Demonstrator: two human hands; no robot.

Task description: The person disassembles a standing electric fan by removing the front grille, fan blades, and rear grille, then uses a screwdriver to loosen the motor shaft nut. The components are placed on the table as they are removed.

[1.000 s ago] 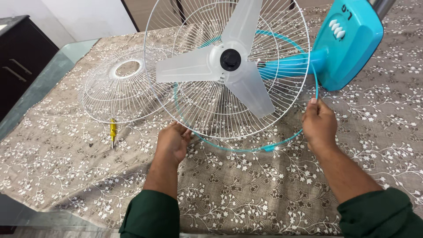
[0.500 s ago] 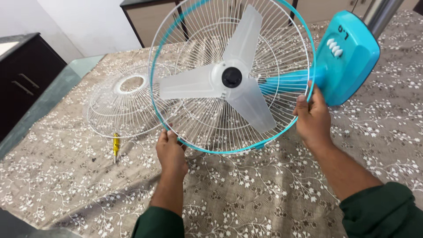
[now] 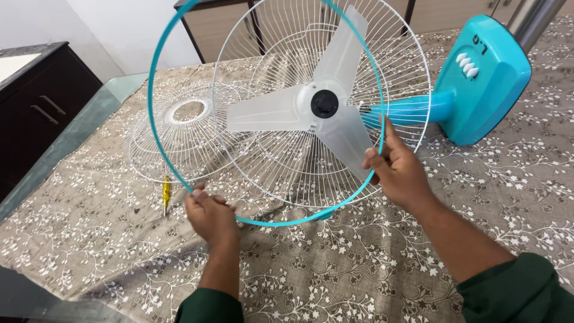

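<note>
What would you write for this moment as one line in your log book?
left hand: holds teal ring at bottom | right hand: holds ring's right side | ring: off fan guard | screwdriver: on tablecloth

Glass-edged table (image 3: 89, 113) under floral cloth (image 3: 335, 269); on cloth: white wire grille (image 3: 173, 140), yellow screwdriver (image 3: 166, 192), turquoise fan (image 3: 484, 84).

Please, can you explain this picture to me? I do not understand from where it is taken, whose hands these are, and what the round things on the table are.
The camera sits on a person's head and looks down at their own two hands. The left hand and right hand both hold a thin turquoise ring, lifted free in front of a fan. The fan lies on a table with a flowered cloth: turquoise body, pale blades, white wire guard behind them. A second wire guard lies flat at the left, beside a small yellow screwdriver.
</note>
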